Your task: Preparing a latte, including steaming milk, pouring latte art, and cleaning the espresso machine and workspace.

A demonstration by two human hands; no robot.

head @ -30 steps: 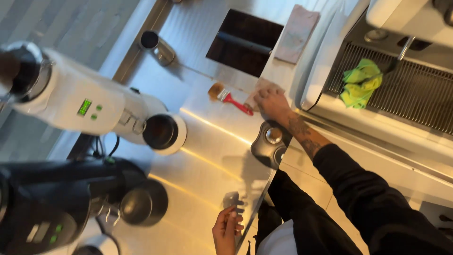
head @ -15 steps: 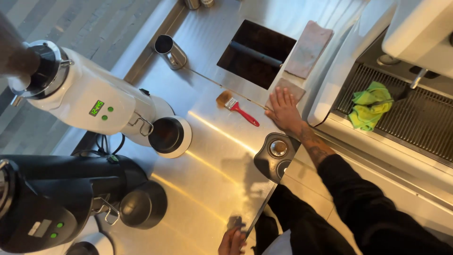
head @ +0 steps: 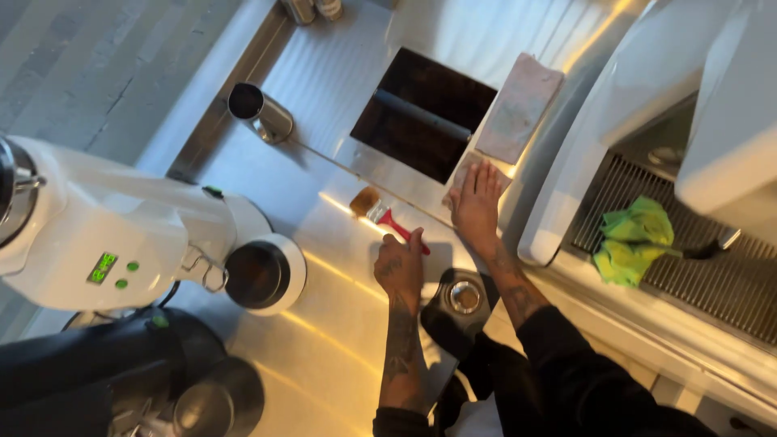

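Note:
My left hand (head: pixel 401 271) lies on the steel counter (head: pixel 340 324), fingers curled over the end of the red handle of a small brush (head: pixel 380 214). The brush's wooden head and bristles point away toward the back left. My right hand (head: pixel 477 206) rests flat, fingers spread, on a small pale cloth (head: pixel 458 174) at the corner of a dark rectangular opening (head: pixel 425 117) in the counter. A round metal puck-shaped piece on a black base (head: pixel 464 298) sits between my forearms.
A white grinder (head: pixel 121 243) with a round dark spout and a black grinder (head: pixel 81 380) stand at left. A metal jug (head: pixel 259 113) lies at the back. A folded pinkish cloth (head: pixel 518 109) lies beside the opening. A green cloth (head: pixel 631 243) sits on the coffee machine's grille at right.
My left hand has come up from the counter's near edge to the brush handle. My right hand has slid a little farther onto the pale cloth.

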